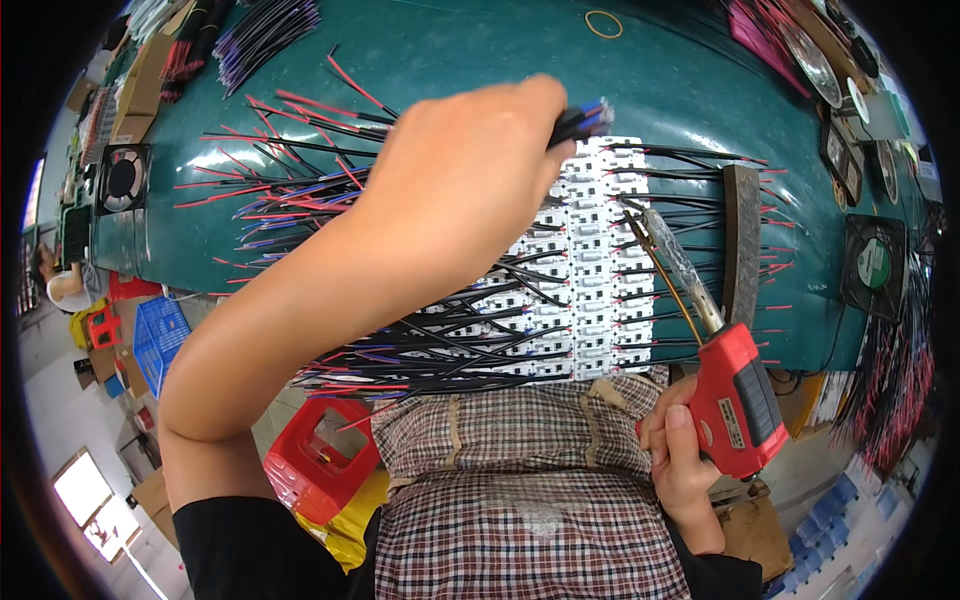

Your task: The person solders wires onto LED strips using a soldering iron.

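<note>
My left arm reaches across the table, and my left hand [470,170] is closed round a bundle of black and blue wires [585,121]. The bundle's cut ends stick out above the top of a panel of white circuit boards [592,270]. Low on the right, my right hand [685,450] grips a red soldering gun [735,405] by its handle. Its tip and a thin brass-coloured feed tube point up-left over the panel's right-hand column. Black wires with red or blue ends run out from both sides of the boards. My left forearm hides part of the left-hand wires.
A dark bar [740,245] lies across the right-hand wires. Small fans stand at the left [123,180] and right [874,265] of the green table [450,50]. A rubber band [603,25] lies at the back. Below left are a red stool [290,480] and a blue basket [160,335].
</note>
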Motion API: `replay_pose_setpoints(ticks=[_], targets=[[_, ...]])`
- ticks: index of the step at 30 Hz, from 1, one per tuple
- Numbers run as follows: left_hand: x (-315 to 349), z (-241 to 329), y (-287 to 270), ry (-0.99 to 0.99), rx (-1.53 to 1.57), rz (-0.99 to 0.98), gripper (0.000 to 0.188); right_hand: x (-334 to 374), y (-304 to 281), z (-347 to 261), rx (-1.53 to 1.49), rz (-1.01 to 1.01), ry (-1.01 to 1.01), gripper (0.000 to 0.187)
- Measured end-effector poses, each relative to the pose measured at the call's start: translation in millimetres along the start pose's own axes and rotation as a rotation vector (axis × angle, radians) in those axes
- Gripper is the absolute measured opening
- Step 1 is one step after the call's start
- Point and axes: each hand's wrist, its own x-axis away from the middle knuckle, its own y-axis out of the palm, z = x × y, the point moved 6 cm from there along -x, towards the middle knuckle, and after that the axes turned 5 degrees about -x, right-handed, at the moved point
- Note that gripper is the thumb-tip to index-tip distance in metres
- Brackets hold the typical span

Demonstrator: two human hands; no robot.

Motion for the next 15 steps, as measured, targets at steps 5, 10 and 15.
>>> replay_pose_setpoints(ticks=[5,10,15], targets=[[8.1,13.7,-28.5,0.116,-0.006,0.296,0.02,4.5,-2.7,2.9,0.03,-0.009,0.014,0.009],[17.3,9.3,8.3,0.016,0.065,0.009,0.018,11.3,-3.2,6.3,0.103,-0.09,-0.06,0.016],[19.8,5.2,19.6,0.051,0.004,0.023,0.021,19.9,-7.8,18.0,0.242,-0.127,-0.002,0.033]])
